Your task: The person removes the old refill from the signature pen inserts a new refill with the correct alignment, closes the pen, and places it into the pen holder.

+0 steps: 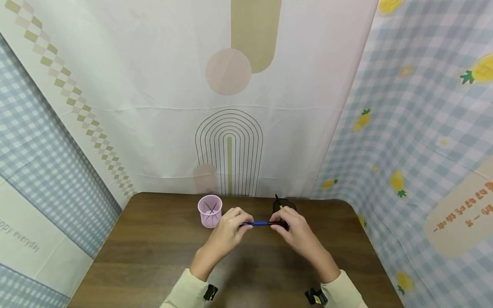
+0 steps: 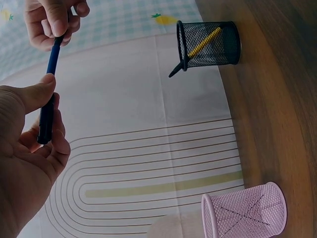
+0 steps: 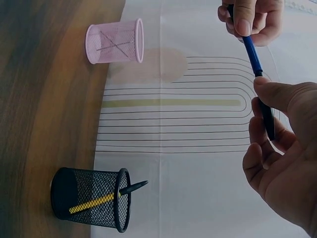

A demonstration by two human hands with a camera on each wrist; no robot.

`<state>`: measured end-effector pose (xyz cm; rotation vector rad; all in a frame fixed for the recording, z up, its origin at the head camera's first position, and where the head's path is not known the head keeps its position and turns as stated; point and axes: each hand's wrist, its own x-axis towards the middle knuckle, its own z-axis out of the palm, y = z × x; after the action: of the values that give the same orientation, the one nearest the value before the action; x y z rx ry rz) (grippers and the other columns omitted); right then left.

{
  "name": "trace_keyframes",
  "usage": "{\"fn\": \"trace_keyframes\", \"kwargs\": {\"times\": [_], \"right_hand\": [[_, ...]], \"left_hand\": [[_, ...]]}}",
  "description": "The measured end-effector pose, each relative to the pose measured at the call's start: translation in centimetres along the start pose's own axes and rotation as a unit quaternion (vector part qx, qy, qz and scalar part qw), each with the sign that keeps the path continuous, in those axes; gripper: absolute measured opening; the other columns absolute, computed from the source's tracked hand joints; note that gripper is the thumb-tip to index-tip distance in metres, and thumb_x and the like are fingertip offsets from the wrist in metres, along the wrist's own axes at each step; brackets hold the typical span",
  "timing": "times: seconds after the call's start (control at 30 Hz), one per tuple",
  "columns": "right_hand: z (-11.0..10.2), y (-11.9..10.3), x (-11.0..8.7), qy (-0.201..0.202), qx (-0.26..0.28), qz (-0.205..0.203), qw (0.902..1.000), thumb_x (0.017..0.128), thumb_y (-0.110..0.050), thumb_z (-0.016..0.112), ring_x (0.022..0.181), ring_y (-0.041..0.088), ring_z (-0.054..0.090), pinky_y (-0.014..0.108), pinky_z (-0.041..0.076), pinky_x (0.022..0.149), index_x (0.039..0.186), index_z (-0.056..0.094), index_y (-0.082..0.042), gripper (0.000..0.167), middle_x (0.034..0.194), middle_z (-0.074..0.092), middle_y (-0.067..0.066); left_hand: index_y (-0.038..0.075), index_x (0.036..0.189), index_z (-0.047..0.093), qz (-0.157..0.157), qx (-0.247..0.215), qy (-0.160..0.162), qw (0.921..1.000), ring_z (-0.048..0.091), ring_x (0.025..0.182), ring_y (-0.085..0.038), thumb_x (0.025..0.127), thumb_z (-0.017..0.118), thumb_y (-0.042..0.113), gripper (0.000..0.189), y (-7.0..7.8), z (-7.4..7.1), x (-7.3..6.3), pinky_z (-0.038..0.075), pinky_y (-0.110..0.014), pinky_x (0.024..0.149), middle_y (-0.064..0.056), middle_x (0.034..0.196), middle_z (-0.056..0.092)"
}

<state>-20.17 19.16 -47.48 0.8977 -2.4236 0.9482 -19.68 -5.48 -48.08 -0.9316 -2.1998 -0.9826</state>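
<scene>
Both hands hold a slim pen [image 1: 259, 223] level above the table, its blue barrel showing between them. My left hand [image 1: 227, 233] pinches one black end between thumb and fingers. At the other black end, my right hand [image 1: 295, 229] grips with thumb and curled fingers, as the right wrist view shows on the pen [image 3: 253, 57]. Behind my right hand stands a black mesh pen holder [image 2: 205, 54], partly hidden in the head view. A yellow-and-black pen [image 3: 94, 202] leans inside it, its dark tip sticking out over the rim.
A pink mesh pen holder [image 1: 210, 218] stands just beyond my left hand, with thin dark crossed lines showing through it. The brown wooden table [image 1: 154, 248] meets a patterned white cloth [image 1: 161, 141] at its back edge. Checked cloth [image 1: 389, 128] hangs on the right.
</scene>
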Motion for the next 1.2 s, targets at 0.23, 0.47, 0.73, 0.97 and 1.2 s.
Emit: {"fn": "trace_keyframes", "kwargs": {"times": [0.23,0.47,0.73,0.97,1.2], "right_hand": [[-0.09,0.01,0.06,-0.004,-0.01,-0.002,0.9999,0.082,-0.004,0.084,0.092,0.008,0.059,0.031,0.054,0.076,0.1,0.07,-0.019,0.028,0.098,0.064,-0.009],[-0.11,-0.02,0.04,-0.011,-0.022,0.002,0.9997,0.081,-0.003,0.085,0.092,0.008,0.058,0.03,0.054,0.076,0.1,0.069,-0.018,0.029,0.097,0.064,-0.008],[-0.17,-0.18,-0.13,-0.023,-0.037,0.001,0.9991,0.086,-0.008,0.082,0.091,0.008,0.054,0.026,0.049,0.071,0.108,0.075,-0.019,0.026,0.103,0.064,-0.009],[-0.22,-0.45,-0.04,-0.023,-0.048,-0.001,0.9986,0.087,-0.008,0.082,0.097,0.01,0.057,0.029,0.052,0.076,0.104,0.073,-0.023,0.024,0.103,0.063,-0.009],[-0.18,-0.46,0.05,-0.022,-0.056,0.001,0.9982,0.086,-0.013,0.083,0.095,0.009,0.056,0.03,0.053,0.076,0.1,0.072,-0.023,0.02,0.101,0.064,-0.01]], "left_hand": [[0.011,0.093,0.074,-0.006,0.003,-0.007,1.0,0.063,0.088,-0.014,0.085,0.082,0.004,0.014,-0.1,0.05,0.06,0.054,-0.026,0.076,0.003,0.09,0.067],[0.011,0.093,0.074,-0.004,0.001,-0.003,1.0,0.063,0.087,-0.015,0.083,0.083,0.003,0.016,-0.17,0.06,0.1,0.055,-0.028,0.076,0.002,0.089,0.067],[0.011,0.093,0.074,-0.011,0.001,-0.009,0.9999,0.063,0.088,-0.015,0.083,0.083,0.003,0.016,-0.04,-0.01,0.03,0.055,-0.028,0.076,0.002,0.089,0.067],[0.011,0.093,0.074,-0.008,0.0,-0.01,0.9999,0.064,0.088,-0.015,0.084,0.083,0.004,0.015,-0.06,0.03,-0.08,0.055,-0.028,0.076,0.002,0.089,0.068],[0.011,0.093,0.073,-0.001,0.003,-0.004,1.0,0.063,0.088,-0.015,0.082,0.084,0.003,0.017,0.01,-0.02,-0.12,0.055,-0.028,0.076,0.002,0.089,0.067]]}}
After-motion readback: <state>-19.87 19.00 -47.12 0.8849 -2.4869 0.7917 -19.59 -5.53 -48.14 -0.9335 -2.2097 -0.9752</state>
